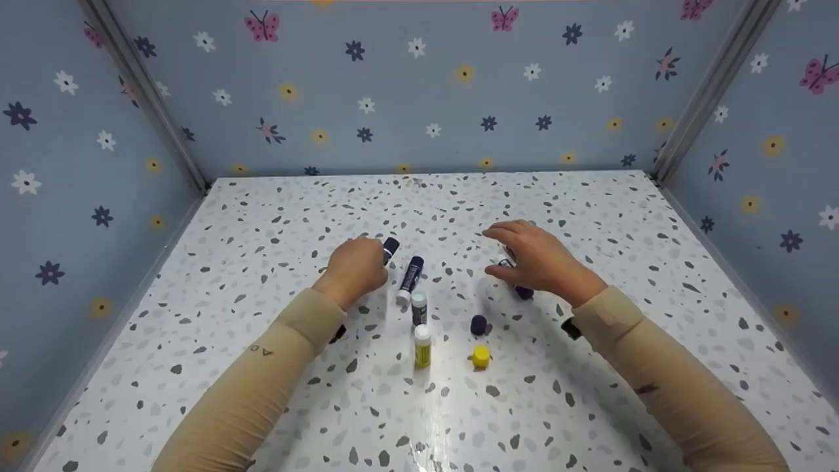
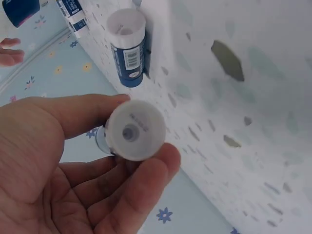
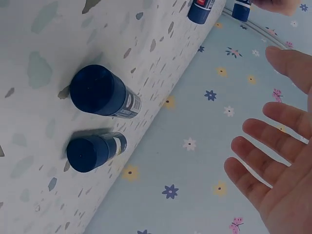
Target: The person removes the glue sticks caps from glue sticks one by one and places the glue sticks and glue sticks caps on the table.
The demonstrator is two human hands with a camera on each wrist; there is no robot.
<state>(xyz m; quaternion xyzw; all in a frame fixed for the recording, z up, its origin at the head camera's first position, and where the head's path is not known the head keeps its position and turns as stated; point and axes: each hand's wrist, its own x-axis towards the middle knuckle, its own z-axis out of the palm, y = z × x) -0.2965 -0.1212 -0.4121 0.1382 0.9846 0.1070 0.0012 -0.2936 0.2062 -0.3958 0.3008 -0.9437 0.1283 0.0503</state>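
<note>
My left hand (image 1: 357, 270) grips a glue stick (image 1: 391, 246) with a dark blue cap. Its round white base (image 2: 136, 130) faces the camera in the left wrist view, thumb and fingers around it. Just to the right, a second dark-capped glue stick (image 1: 411, 276) lies on the table. Fingers spread, my right hand (image 1: 534, 255) hovers with nothing in its grasp. Below that hand, partly hidden in the head view, are two dark blue glue sticks, a thicker one (image 3: 100, 90) and a thinner one (image 3: 92, 152).
Nearer the body are a dark tube with a pale top (image 1: 419, 309) and a yellow tube with a white top (image 1: 423, 347). To their right sit a dark cap (image 1: 479, 325) and a yellow cap (image 1: 481, 356). Patterned walls (image 1: 419, 85) enclose the speckled table (image 1: 328, 406).
</note>
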